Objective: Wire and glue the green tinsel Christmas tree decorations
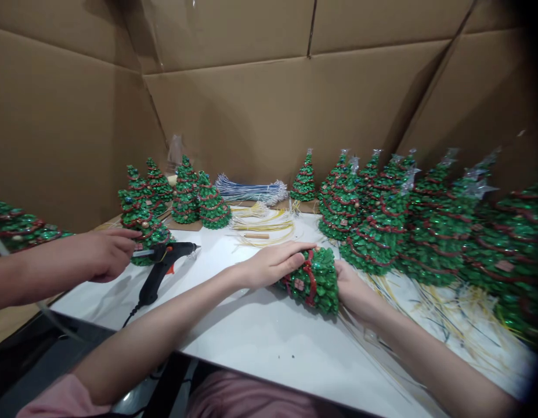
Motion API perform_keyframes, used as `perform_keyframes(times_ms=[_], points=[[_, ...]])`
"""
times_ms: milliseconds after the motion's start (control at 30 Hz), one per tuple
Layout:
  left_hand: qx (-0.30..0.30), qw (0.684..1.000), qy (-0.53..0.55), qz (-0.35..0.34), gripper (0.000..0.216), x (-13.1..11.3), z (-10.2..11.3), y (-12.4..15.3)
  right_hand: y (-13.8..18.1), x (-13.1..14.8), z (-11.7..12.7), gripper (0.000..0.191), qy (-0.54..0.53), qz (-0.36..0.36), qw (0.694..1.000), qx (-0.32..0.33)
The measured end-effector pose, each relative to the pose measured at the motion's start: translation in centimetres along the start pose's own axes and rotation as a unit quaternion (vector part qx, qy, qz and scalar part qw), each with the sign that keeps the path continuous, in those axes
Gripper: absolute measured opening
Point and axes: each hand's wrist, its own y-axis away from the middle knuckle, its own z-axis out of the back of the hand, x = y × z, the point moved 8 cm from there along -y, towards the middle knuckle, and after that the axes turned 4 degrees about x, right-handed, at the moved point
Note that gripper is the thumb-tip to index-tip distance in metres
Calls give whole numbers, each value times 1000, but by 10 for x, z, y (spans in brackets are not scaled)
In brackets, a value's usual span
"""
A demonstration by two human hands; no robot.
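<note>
Green tree (314, 280) tipped between both hands, right hand (353, 290) mostly hidden

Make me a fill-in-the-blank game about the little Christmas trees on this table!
1. Both hands, the left hand and the right hand, hold a small green ____ lying on its side.
2. The black glue gun lies on the ____ table.
3. Another person's hand reaches in from the ____ side.
4. The wall behind the trees is made of ____.

Missing words: tree; white; left; cardboard
</note>
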Motion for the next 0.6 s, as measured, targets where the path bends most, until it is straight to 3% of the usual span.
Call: perform_keyframes(times_ms=[367,600], points=[[9,997,66,23,53,6,0,0,-1,3,-7,30,-24,18,999,44],[32,994,101,34,51,10,0,2,-1,2,-4,29,-23,30,999,38]])
